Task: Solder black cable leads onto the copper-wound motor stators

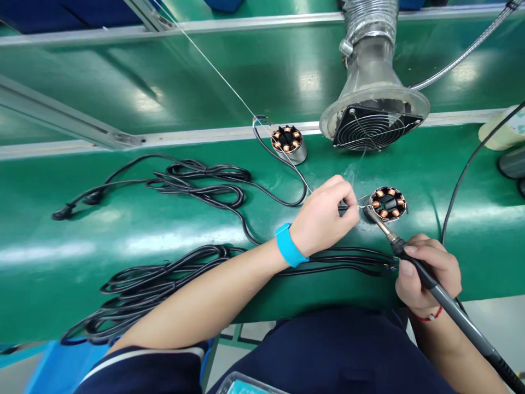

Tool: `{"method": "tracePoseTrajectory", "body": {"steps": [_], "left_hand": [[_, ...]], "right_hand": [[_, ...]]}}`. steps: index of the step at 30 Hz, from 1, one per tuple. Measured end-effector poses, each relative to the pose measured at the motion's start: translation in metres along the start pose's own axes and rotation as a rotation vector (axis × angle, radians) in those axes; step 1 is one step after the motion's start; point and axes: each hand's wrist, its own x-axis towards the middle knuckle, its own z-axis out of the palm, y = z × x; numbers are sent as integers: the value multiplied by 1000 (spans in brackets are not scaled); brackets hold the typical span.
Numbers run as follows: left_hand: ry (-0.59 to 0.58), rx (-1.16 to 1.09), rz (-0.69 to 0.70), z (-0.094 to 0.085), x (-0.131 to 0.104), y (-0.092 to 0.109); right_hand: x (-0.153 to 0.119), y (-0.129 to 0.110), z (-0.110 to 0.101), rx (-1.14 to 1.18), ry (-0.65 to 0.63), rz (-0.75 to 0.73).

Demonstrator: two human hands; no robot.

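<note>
My left hand, with a blue wristband, is closed in a pinch on the end of a black power cable. A thin strand of solder wire runs down from the upper left to the same hand; whether the fingers grip it too is hidden. My right hand is wrapped round the handle of a soldering iron. The iron's tip rests by the left rim of a motor stator with copper windings, close to the cable's bare end. Fine leads show between the stator and my left fingers.
A second stator stands farther back, with a cable end beside it. Coiled black cables lie across the left of the green bench. A fume extractor hood hangs above the work. Round containers stand at the right.
</note>
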Motion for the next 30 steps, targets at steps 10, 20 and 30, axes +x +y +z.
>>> {"method": "tracePoseTrajectory", "body": {"steps": [10,20,30], "left_hand": [[1,10,6,1,1,0],[-5,22,-6,1,0,0],[-17,25,12,0,0,0]], "right_hand": [[1,-2,0,-39,-15,13],[4,-1,1,-123,-13,41],[12,-5,0,-276,-34,38]]}}
